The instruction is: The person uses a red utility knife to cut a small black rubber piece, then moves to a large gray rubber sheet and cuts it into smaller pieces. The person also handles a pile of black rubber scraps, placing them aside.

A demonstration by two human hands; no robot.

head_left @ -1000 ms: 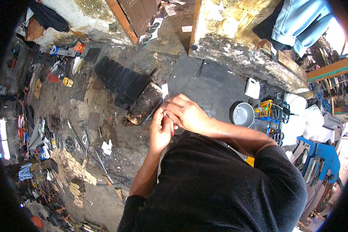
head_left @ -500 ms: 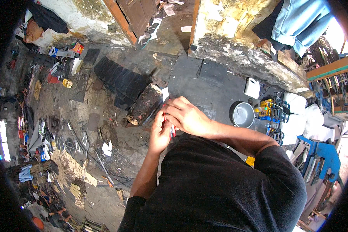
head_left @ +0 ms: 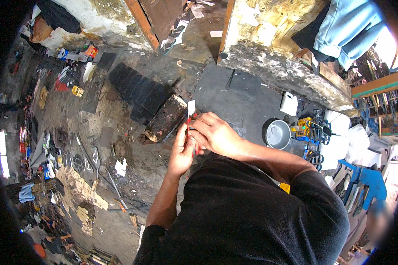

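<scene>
The red strip point(head_left: 189, 125) is held between the two bare hands, in front of the dark shirt point(head_left: 256, 207). The fingers of the left hand point(head_left: 179, 153) close on it from the 8 o'clock side, thumb pressed near it; those of the right hand point(head_left: 219, 134) curl over it from the 3 o'clock side, partly hiding it. A small white piece point(head_left: 191, 107) stands out beyond the fingertips at 12 o'clock; how it joins the strip is hidden.

Clock directions run from the hands. At 3 o'clock, a round pan point(head_left: 277, 134) sits on the floor point(head_left: 234, 104), dark outside and pale grey inside; whether the faint shape within is an object or a reflection, I cannot tell. Between 2 and 3 o'clock is a white jug point(head_left: 288, 103) with a handle, its contents hidden. Just past the pan stands a yellow box point(head_left: 304, 126) with dark printing on its side. White sacks point(head_left: 358, 136) bulge farther out at 3 o'clock. Near 10 o'clock, well apart, lies a small yellow container point(head_left: 77, 91); closer in the same direction is a worn dark block point(head_left: 166, 119), with black ridged sheets point(head_left: 139, 90) behind it.
</scene>
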